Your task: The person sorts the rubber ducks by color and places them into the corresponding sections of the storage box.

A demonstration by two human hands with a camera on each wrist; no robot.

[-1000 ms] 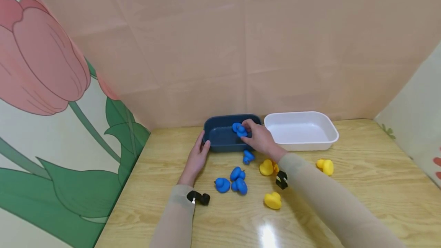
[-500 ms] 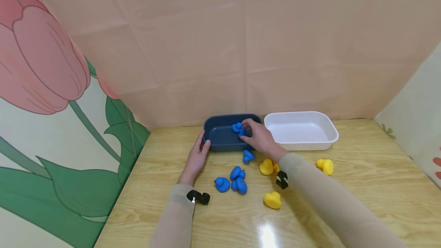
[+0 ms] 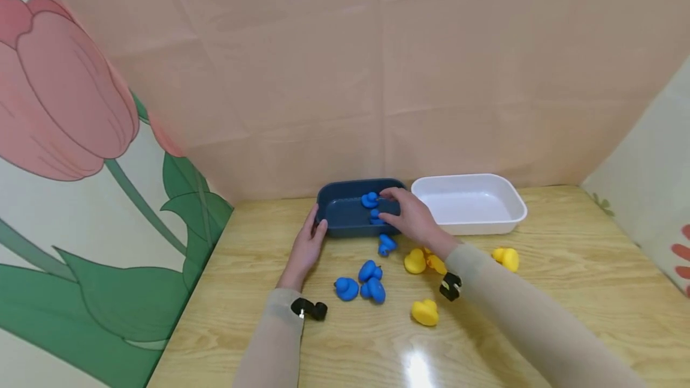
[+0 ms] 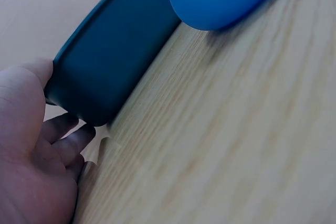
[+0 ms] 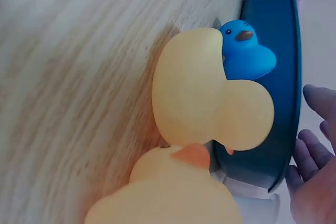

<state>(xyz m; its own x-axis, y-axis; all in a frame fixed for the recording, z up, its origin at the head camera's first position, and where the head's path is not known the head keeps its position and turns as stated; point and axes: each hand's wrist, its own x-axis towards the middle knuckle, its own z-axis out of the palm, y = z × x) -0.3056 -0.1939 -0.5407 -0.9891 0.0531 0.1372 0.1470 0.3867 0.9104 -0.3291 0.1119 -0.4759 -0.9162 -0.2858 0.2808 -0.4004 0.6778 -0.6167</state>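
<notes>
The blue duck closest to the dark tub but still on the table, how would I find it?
Start at the dark blue tub at the back of the wooden table, left of the white tub. Just in front of its near wall, below the right hand, stands one blue duck. It stands alone, while the other three blue ducks huddle together nearer the person.

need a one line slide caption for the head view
Left hand steadies the dark blue tray while the right hand reaches over it.
</notes>
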